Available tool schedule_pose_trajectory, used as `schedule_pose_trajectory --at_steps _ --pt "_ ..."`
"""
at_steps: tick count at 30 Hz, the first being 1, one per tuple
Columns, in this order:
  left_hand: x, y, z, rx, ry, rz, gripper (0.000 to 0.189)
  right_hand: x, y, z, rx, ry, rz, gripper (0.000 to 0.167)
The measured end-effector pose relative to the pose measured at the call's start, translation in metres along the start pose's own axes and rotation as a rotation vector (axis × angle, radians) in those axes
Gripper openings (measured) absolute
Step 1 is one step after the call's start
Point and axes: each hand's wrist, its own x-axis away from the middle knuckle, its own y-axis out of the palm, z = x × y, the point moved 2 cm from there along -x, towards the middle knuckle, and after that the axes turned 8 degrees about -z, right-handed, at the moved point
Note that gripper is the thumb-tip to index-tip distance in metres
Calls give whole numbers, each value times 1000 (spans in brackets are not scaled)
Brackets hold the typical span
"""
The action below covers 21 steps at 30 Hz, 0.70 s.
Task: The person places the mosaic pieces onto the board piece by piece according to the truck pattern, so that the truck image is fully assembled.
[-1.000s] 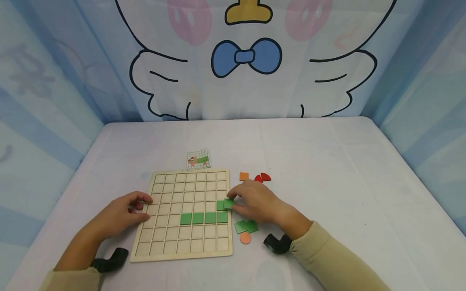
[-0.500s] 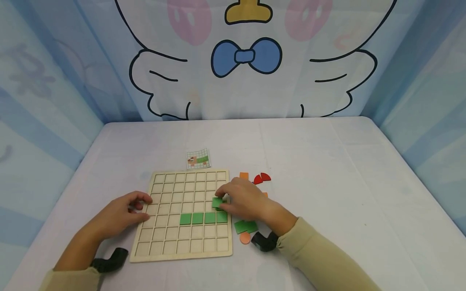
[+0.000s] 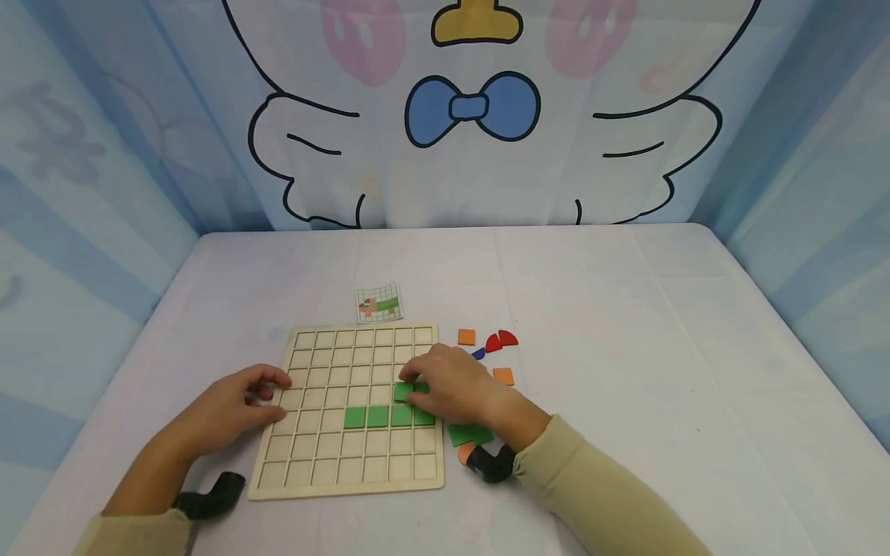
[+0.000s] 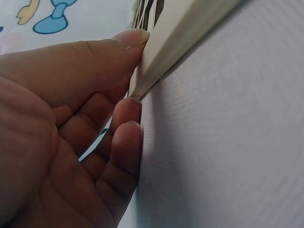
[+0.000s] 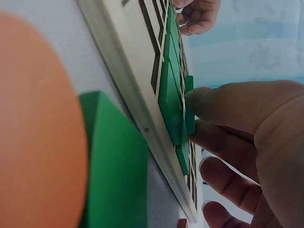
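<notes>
My left hand (image 3: 239,401) rests at the left edge of a wooden grid board (image 3: 299,448); in the left wrist view the thumb (image 4: 135,38) touches its rim and the other fingertips lie low beside it. Over the board's right part, my right hand (image 3: 455,386) pinches a green square tile (image 5: 190,111) between thumb and finger, standing on edge close above the cells. Beside it another green tile (image 5: 182,159) lies in the rightmost column, partly covered by the hand in the head view. One row nearer lies a line of several green tiles (image 3: 378,417).
A small picture card (image 3: 378,304) lies behind the board. Right of the board are orange squares (image 3: 467,337), red wedges (image 3: 507,338), a blue piece (image 3: 479,354), loose green tiles (image 3: 467,434) and an orange disc (image 3: 465,454), which the right wrist's black camera partly covers.
My right hand has carried the green tile leftward from the board's right edge to the second column from the right. The left hand stays put.
</notes>
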Motion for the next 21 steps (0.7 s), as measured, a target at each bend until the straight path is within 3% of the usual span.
schedule_pose_trajectory --at_steps 21 --pt "0 0 -2 -5 11 -3 42 -3 2 0 31 -11 4 29"
